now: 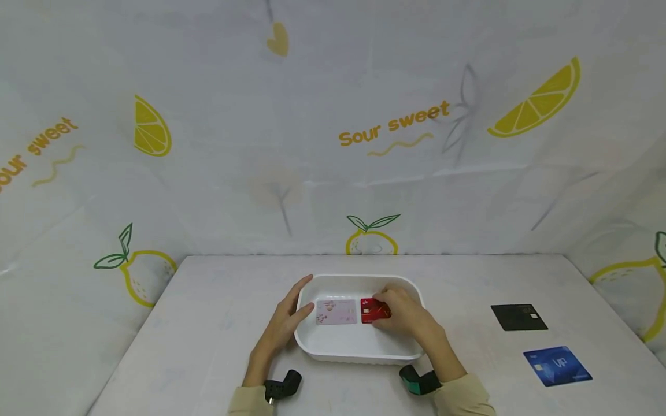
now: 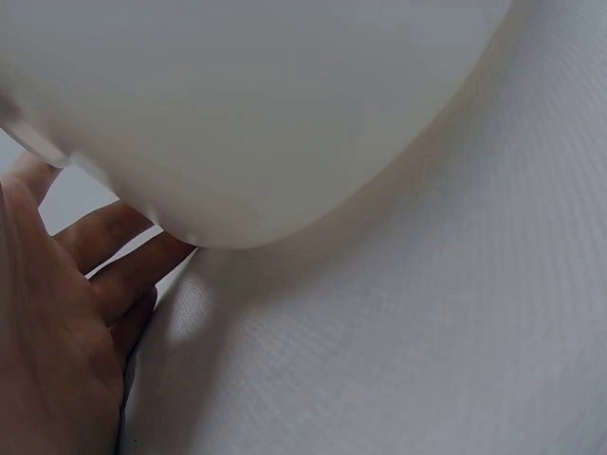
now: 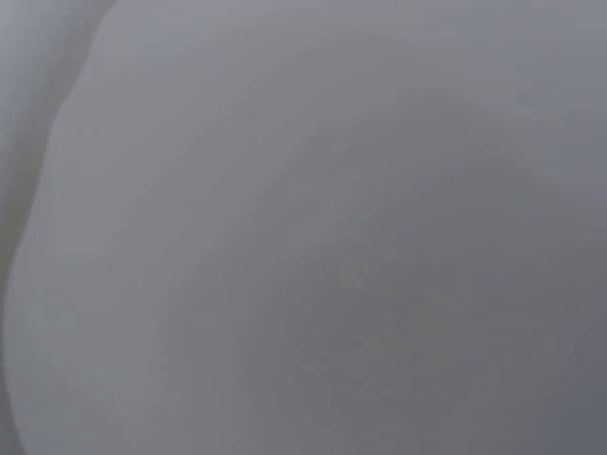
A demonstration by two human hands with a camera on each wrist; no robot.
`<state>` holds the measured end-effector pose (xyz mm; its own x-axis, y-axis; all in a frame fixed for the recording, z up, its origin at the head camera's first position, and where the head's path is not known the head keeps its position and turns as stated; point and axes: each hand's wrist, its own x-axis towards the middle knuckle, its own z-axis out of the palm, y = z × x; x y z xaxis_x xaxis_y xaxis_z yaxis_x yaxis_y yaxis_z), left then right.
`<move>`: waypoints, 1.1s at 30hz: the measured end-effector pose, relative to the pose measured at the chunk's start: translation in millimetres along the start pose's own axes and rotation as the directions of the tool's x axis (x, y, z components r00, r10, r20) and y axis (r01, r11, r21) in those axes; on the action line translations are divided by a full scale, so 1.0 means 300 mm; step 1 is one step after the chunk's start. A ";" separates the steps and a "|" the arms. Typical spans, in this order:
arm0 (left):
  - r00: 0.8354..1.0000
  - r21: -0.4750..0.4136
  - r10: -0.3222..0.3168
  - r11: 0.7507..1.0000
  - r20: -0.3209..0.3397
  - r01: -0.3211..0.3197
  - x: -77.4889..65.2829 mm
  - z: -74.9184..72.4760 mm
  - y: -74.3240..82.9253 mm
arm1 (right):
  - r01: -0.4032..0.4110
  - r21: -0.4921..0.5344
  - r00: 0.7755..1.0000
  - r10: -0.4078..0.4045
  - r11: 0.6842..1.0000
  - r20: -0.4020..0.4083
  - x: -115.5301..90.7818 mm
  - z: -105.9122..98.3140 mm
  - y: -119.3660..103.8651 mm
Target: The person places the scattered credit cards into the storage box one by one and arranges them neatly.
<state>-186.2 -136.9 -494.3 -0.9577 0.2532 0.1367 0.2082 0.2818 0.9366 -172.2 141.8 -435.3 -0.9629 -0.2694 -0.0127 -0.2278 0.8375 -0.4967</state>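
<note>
A white plastic tray [image 1: 343, 344] stands on the table in front of the person. The left hand [image 1: 283, 318] grips its left end, thumb over the rim and fingers against the outer wall; in the left wrist view those fingers [image 2: 128, 275] press on the tray's side. Inside the tray, the right hand [image 1: 403, 312] pinches a red card [image 1: 368, 312] by its right part, which the fingers hide. Left of it a pale pink card [image 1: 335, 312] with a floral print lies flat on the tray bottom. The right wrist view holds only blurred white tray wall [image 3: 285, 227].
On the table to the right lie a black card [image 1: 519, 318] and, nearer the person, a blue card [image 1: 558, 366] marked VIP. A white cloth with lemon prints [image 1: 312, 190] hangs behind the table [image 1: 198, 346].
</note>
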 end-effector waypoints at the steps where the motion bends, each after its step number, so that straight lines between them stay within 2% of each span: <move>1: 1.000 0.002 0.002 1.000 0.002 -0.002 0.000 -0.001 0.000 | -0.004 0.002 1.000 0.004 1.000 -0.001 0.000 0.000 -0.001; 9: 1.000 0.006 0.007 1.000 0.003 -0.008 0.004 0.001 -0.001 | -0.026 0.012 1.000 0.026 1.000 0.000 0.001 0.002 -0.002; 33: 1.000 0.029 0.028 0.999 -0.005 -0.028 0.003 0.002 0.000 | -0.016 0.022 1.000 0.016 1.000 0.001 0.004 0.018 -0.001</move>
<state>-186.7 -136.0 -494.4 -0.9525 0.2564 0.1645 0.2406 0.3018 0.9225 -172.5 138.7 -439.7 -0.9662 -0.2567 -0.0216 -0.2092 0.8309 -0.5155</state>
